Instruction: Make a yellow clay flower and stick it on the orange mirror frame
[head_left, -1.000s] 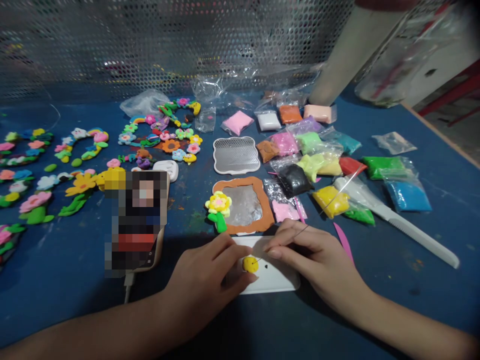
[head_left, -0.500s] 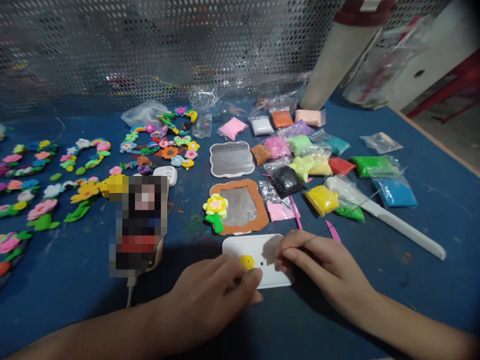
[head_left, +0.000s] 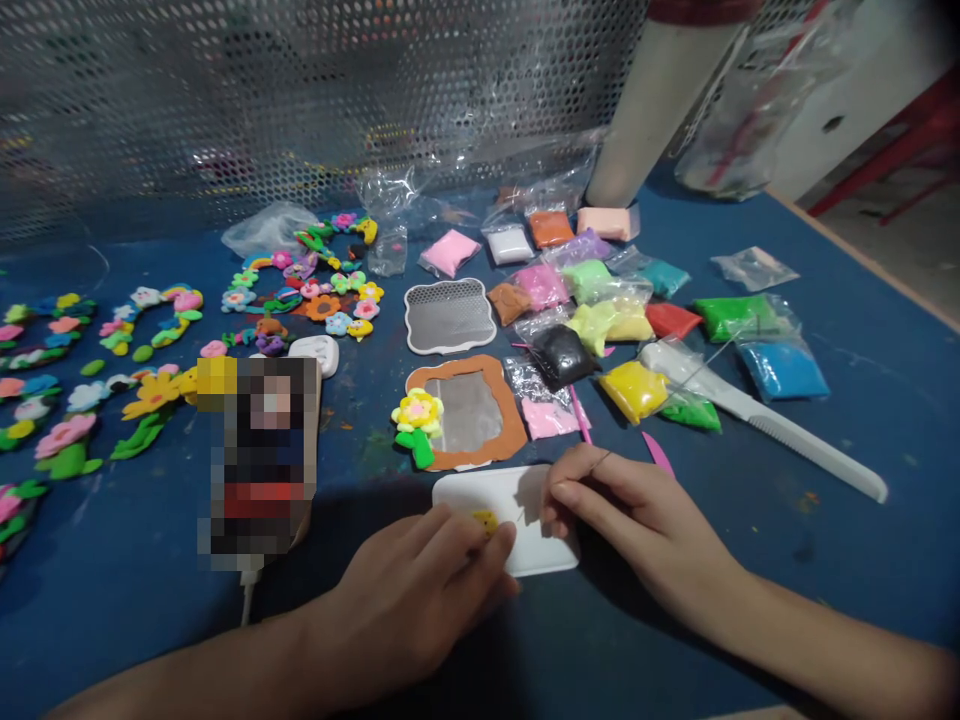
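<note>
My left hand (head_left: 427, 575) is closed, with thumb and forefinger around a small yellow clay piece (head_left: 486, 521) that bears tiny dark dots. The fingers hide part of this piece. A white rounded board (head_left: 469, 487) lies flat beneath both hands. Over its right side, my right hand (head_left: 622, 510) pinches a thin needle-like wire (head_left: 602, 459), its point directed at the yellow piece. Just beyond the board rests a mirror with a brown clay border (head_left: 512, 420), decorated with a yellow clay flower (head_left: 417, 410) and green leaves.
A phone (head_left: 262, 450) with a cable lies at left, near several clay-decorated pieces (head_left: 154, 390). Behind the board is a plain white-edged mirror (head_left: 450, 317). Bagged clay (head_left: 562, 355), a white comb (head_left: 810, 440) and a pink blade tool (head_left: 658, 452) spread to the right. A tall tumbler (head_left: 652, 110) stands behind.
The wire's tip, earlier carrying a small black speck, is still close to the yellow piece. That piece has turned slightly and shows more dots. The whole view has shifted a little.
</note>
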